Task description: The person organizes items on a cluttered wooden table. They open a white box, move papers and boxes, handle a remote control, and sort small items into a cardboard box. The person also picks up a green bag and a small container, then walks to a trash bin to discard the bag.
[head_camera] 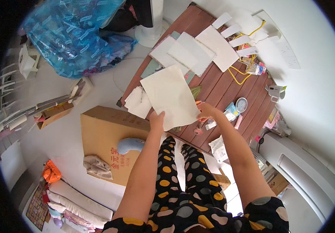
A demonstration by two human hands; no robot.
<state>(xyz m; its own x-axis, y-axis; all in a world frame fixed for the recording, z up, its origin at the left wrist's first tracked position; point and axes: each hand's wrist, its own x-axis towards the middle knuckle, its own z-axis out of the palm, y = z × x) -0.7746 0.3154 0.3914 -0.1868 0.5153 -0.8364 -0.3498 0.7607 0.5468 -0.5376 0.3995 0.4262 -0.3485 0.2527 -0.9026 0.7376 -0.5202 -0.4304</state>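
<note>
A cream sheet of paper (pixel 170 96) is held tilted over the near left part of a reddish-brown slatted wooden table (pixel 228 87). My left hand (pixel 157 121) grips its near left edge, thumb on top. At the sheet's right edge, my right hand (pixel 207 111) has its fingers closed on the paper. Something orange-red shows beside the right fingers; I cannot tell what it is or whether I hold it. Under the sheet's left side lie white crumpled papers (pixel 137 102). Beyond it, two pale sheets with speckled edges (pixel 192 54) overlap near a plain white board (pixel 217 48).
Yellow cable (pixel 239 78) and white upright slats (pixel 230 30) stand along the wall side. A round tin (pixel 241 104), small packets (pixel 230 112) and a grey mug (pixel 276 91) lie to the right. A large cardboard box (pixel 106 139) stands left of my legs; a blue plastic bag (pixel 77 38) is beyond.
</note>
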